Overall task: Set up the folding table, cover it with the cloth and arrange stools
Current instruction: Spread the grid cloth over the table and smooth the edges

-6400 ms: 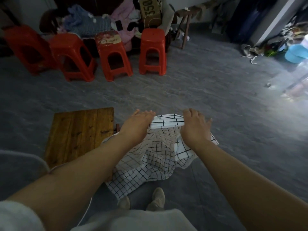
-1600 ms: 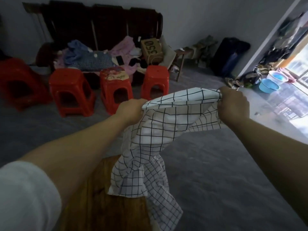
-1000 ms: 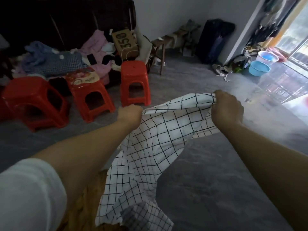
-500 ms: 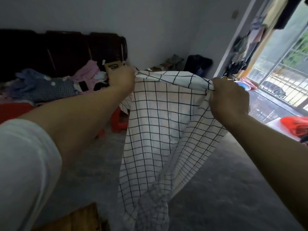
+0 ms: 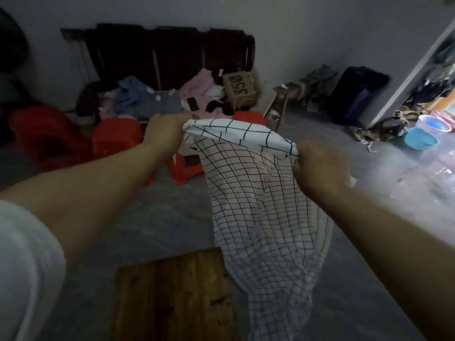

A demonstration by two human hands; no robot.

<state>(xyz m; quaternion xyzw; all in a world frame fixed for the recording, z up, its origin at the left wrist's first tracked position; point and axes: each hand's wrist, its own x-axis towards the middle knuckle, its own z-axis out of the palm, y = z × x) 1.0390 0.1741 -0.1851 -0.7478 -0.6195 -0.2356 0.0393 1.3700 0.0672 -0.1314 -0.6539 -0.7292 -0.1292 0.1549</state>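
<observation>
I had both hands up and apart, each one gripping the top edge of the cloth [image 5: 266,217]. The left hand [image 5: 165,130] pinched one end. The right hand [image 5: 320,166] squeezed the other end. The cloth hung down in the air, right beside the wooden table [image 5: 177,296]. I could not tell if they touched. Red stools [image 5: 115,136] stood farther back.
</observation>
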